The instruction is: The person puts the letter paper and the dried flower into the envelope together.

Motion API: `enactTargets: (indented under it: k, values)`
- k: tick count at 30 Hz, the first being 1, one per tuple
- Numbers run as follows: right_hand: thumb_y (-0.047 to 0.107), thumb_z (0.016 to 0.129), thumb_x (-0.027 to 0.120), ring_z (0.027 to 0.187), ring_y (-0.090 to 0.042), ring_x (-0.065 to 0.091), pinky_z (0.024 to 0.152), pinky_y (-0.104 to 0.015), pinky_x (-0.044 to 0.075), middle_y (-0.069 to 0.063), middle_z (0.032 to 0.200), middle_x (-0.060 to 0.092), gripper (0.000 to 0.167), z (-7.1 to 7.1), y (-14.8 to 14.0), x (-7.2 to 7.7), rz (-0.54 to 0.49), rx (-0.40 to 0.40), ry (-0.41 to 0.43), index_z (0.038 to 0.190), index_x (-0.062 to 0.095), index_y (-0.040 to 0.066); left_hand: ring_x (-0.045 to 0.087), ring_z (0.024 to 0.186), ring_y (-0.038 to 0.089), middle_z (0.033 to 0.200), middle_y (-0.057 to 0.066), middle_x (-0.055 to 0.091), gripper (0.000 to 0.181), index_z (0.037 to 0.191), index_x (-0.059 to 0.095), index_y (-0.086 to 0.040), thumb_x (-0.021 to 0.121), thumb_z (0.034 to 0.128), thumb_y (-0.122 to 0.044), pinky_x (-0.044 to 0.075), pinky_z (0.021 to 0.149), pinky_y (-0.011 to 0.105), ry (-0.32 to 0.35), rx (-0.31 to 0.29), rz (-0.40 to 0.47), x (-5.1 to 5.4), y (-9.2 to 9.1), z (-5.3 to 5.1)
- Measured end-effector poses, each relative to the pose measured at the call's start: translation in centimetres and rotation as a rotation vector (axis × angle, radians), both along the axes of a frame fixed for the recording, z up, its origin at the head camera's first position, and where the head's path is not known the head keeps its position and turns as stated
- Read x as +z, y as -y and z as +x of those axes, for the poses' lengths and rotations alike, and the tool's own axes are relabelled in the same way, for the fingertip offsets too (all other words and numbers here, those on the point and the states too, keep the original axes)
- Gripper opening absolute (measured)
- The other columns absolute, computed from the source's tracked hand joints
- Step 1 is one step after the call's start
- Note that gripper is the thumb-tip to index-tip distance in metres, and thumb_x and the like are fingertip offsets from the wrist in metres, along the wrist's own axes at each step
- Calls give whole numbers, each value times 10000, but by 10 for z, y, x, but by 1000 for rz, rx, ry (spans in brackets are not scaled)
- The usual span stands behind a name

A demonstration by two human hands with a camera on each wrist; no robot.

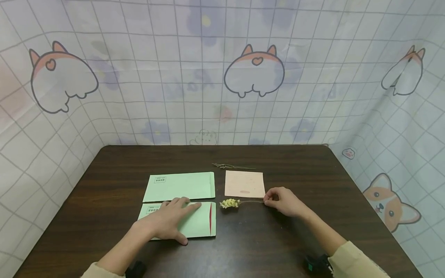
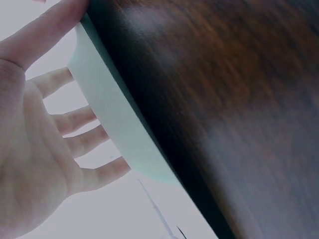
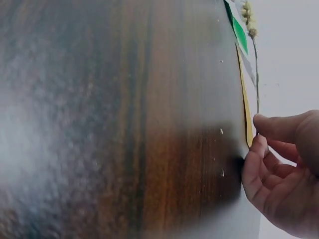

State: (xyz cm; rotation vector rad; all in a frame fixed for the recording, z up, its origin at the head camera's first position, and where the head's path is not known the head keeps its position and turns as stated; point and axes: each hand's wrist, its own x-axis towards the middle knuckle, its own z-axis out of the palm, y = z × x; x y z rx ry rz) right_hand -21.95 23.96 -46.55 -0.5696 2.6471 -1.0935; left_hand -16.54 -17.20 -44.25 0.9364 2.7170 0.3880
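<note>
My left hand rests with spread fingers on the nearer pale green envelope, its thumb at the front edge. A red strip shows at this envelope's right-hand opening. In the left wrist view, the fingertips lie on the envelope along its edge. My right hand pinches the thin stem end of a yellow dried flower between thumb and forefinger. The flower's head points left, towards the envelope. In the right wrist view, the stem runs up from the fingertips to the yellow head.
Behind the left hand lies a second pale green envelope. A light pink paper piece with a small oval mark lies just beyond the flower stem. Further back is a dried brownish sprig. Patterned cloth surrounds the dark wooden table.
</note>
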Motion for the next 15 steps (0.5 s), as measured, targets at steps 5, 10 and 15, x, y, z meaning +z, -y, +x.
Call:
enactTargets:
  k: [5,10,15]
  values:
    - [95,986,691,583,-136,533,541,-292,497,8,801,602,47,3,4,1,-31,61,4,944,683,77,445,1284,345,1427,141,448,1023,1572,424,-155,923,722,-427,371,991,608,4,0,-1,1,0,1]
    - [95,988,691,573,-108,521,550,-280,475,21,817,619,51,5,11,3,-37,100,-11,938,683,90,444,1289,360,1438,148,439,1028,1578,414,-158,926,729,-430,378,979,608,24,10,-3,3,1,1]
    - [86,984,691,652,-102,527,608,-277,459,38,824,625,60,7,16,3,-24,114,-24,926,685,98,446,1288,358,1436,148,442,1020,1580,412,-158,919,737,-432,377,977,610,25,7,-3,4,1,1]
